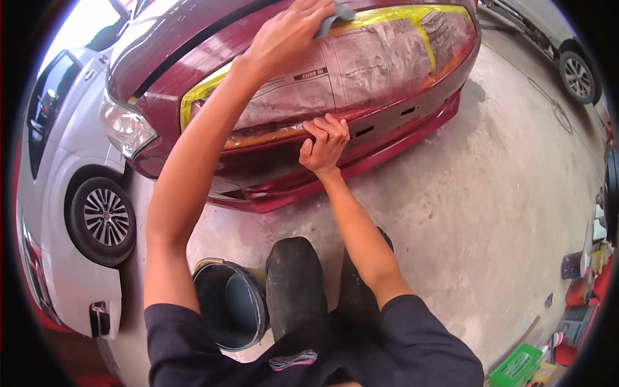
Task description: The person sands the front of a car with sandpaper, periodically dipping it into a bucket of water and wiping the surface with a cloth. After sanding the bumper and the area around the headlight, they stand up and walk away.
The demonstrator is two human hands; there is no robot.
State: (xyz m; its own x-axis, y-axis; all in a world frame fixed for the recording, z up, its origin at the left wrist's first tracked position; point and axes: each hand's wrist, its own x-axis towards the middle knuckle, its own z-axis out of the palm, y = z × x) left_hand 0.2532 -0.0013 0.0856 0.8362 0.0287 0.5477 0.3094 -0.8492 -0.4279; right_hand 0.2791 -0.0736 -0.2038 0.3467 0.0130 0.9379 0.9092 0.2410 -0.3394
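A dark red car bumper (393,106) spans the top of the view, its opening masked with newspaper (374,64) under clear film and edged with yellow tape (422,39). High up, my left hand (293,32) presses a folded grey sheet (334,19), which looks like sandpaper, onto the red panel just above the tape. My right hand (327,143) is lower, its fingers curled over the bumper's edge below the newspaper. Part of the sheet is hidden under my left fingers.
A black bucket (198,303) with liquid stands beside my knee (294,271). A silver car (84,193) is close on the left, with another car's wheel (577,74) at upper right. A green box (516,367) and several cans sit at lower right. A cable (551,103) lies on the concrete floor.
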